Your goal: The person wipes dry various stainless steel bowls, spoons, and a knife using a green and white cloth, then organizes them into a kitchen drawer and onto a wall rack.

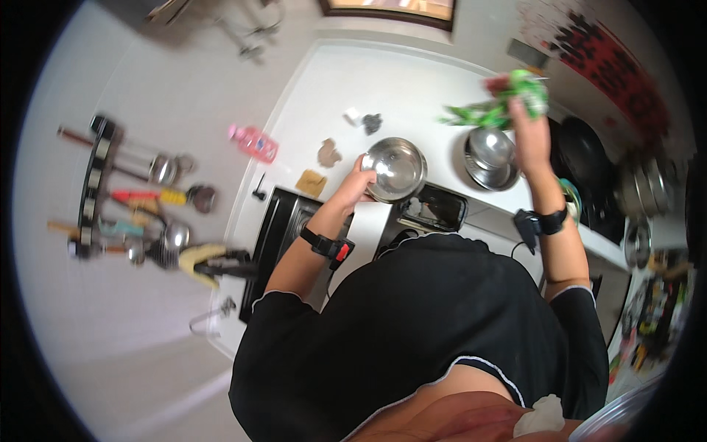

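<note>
My left hand grips the near-left rim of a shiny stainless steel bowl, which tilts a little over the front edge of the white countertop. Out to the right, my right hand is raised and closed around a green-and-white bundle. The bundle is blurred; whether it is a cloth, a bag or leaves I cannot tell. One strand of it hangs leftward above two more steel bowls. Of these, the smaller bowl sits inside the larger bowl.
On the left stand a pink bottle, a tan sponge cloth and a steel scrubber. A black bin hangs at the counter's front. Utensils hang from a wall rack; a dark wok stands at right.
</note>
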A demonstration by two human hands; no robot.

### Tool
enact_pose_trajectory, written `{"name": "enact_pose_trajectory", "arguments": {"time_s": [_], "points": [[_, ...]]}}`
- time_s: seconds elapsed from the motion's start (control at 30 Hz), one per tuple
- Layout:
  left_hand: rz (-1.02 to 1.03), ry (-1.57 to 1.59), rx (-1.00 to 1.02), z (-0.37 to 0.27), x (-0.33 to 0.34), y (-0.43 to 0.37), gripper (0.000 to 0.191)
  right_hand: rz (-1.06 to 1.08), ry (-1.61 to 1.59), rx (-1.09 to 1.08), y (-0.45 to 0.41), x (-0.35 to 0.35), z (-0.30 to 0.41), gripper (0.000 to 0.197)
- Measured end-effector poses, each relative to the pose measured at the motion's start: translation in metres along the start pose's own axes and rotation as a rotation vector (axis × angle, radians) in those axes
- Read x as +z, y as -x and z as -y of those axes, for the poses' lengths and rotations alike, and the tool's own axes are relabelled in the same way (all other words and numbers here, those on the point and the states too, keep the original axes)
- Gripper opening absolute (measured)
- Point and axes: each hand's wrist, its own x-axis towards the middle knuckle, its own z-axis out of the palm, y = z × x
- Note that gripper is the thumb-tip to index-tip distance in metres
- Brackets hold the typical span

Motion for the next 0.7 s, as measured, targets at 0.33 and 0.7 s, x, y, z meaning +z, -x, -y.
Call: {"name": "enact_pose_trajectory", "arguments": {"time_s": [0.33, 0.7], "points": [[0.428, -0.102, 0.018, -0.001, 0.098, -0.088, 0.038, 0.238, 0.778, 0.184, 0.076, -0.015, -0.026, 0.062], [0.956, -0.218, -0.280, -0.048, 0.253, -0.052, 0.058, -0.266, 0.386, 0.868, 0.210, -0.099, 0.012, 0.065]]}}
